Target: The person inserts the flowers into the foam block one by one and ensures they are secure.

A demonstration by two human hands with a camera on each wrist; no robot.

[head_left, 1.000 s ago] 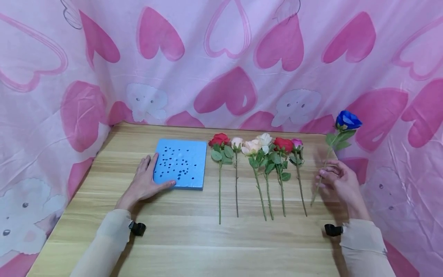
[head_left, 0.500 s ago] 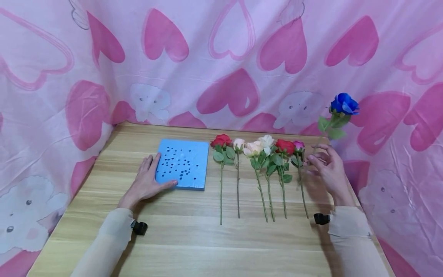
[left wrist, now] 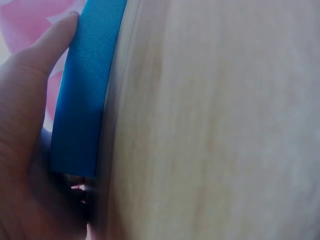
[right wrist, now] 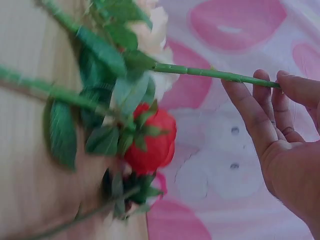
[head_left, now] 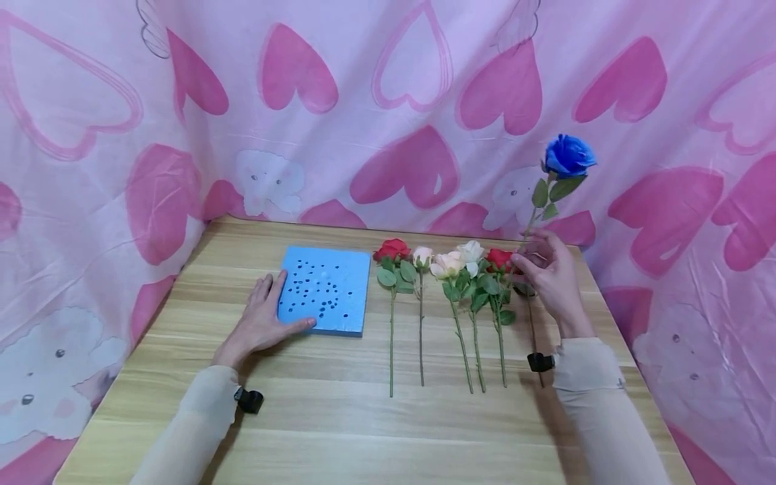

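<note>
My left hand (head_left: 264, 315) lies flat with straight fingers against the near left corner of a blue foam block (head_left: 325, 288) full of small holes. In the left wrist view the hand (left wrist: 27, 115) presses on the foam block's edge (left wrist: 87, 95). My right hand (head_left: 533, 264) pinches the green stem of a blue rose (head_left: 568, 155) and holds it upright above the table. The stem (right wrist: 215, 74) crosses my fingertips (right wrist: 260, 107). Below this hand lies a red rose (head_left: 499, 258), also close in the right wrist view (right wrist: 150, 142).
Several more roses lie side by side on the wooden table (head_left: 364, 417): a second red rose (head_left: 392, 249), a pink rose (head_left: 422, 255), a peach rose (head_left: 445, 263) and a white rose (head_left: 468, 250). A pink heart-print cloth (head_left: 400, 101) walls the back and sides.
My right hand has lifted the blue rose higher and carried it left, over the right end of the row. The stem now stands more upright. My left hand has stayed on the foam.
</note>
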